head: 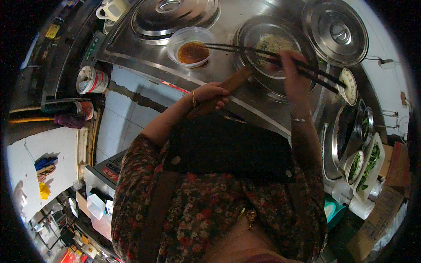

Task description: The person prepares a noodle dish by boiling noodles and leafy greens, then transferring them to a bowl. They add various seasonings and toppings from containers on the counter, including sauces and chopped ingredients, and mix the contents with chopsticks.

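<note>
My right hand (293, 67), somewhat blurred, grips long dark chopsticks (243, 49) over a round metal pot (241, 36) with pale noodles (274, 46) in it. The chopsticks' far ends reach left to the rim of a clear plastic bowl (169, 42), which holds reddish-brown liquid (193, 52). My left hand (213, 94) is closed on a brown wooden handle or stick (237, 80); its upper end lies at the pot's near left edge. What that end joins is too dark to tell.
A large steel lid (154, 19) is behind the bowl, another lid (335, 36) right of the pot. A small patterned bowl (348, 87) stands at the right, with a bowl of greens (355, 167) and a white tray of greens (378, 164) nearer me. Tubs (95, 80) stand at the left.
</note>
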A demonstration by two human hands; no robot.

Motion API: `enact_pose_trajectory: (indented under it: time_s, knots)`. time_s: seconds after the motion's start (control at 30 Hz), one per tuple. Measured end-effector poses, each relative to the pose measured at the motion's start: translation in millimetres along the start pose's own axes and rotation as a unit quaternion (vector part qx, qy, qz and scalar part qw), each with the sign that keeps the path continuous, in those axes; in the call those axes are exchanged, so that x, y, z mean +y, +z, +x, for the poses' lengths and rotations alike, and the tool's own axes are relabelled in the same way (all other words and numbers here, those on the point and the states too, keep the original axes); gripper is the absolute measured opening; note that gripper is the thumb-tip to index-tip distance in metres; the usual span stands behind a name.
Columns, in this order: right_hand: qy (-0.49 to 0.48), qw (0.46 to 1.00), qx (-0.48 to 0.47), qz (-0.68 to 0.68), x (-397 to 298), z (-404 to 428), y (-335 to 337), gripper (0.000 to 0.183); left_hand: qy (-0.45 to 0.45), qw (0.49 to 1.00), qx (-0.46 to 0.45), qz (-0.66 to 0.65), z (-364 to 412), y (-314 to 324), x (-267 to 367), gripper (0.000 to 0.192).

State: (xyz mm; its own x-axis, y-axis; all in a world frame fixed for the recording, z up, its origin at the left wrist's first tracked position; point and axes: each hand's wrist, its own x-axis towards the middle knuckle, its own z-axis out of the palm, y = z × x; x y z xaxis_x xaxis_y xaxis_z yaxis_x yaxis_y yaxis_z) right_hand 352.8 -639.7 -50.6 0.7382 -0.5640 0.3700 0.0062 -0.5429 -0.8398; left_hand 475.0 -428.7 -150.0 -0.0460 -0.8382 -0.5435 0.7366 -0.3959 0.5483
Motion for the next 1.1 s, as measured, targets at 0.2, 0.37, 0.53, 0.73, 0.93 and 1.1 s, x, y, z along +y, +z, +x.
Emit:
enact_pose_trajectory:
  time_s: [0.2,0.37,0.53,0.73,0.93,1.1]
  knots:
    - [-0.204,0.969,0.002,-0.139,-11.4,21.8,22.2,0.018,0.022,0.999,-0.030,0.012,2.9,-5.4,-1.4,0.028]
    - [0.017,0.974,0.168,0.152,-33.6,-3.3,-17.8,0.016,0.021,0.997,-0.072,0.009,-1.7,-13.6,2.3,0.033]
    - [-0.085,0.945,0.271,-0.160,-47.2,-44.2,-89.3,0.022,0.087,0.984,0.023,0.152,-13.7,1.1,32.1,0.031]
    - [-0.016,0.904,0.361,0.230,-27.6,-89.0,-127.6,0.021,0.048,0.924,0.135,0.354,21.1,-6.0,41.0,0.026]
    - [0.011,0.903,0.369,0.223,-11.8,-117.1,-149.6,0.020,-0.052,0.995,0.089,0.018,-19.9,49.8,56.6,0.020]
    - [0.066,0.921,0.304,0.234,10.3,-113.5,-152.4,0.020,0.027,0.995,0.067,0.074,-55.4,50.3,45.5,0.018]
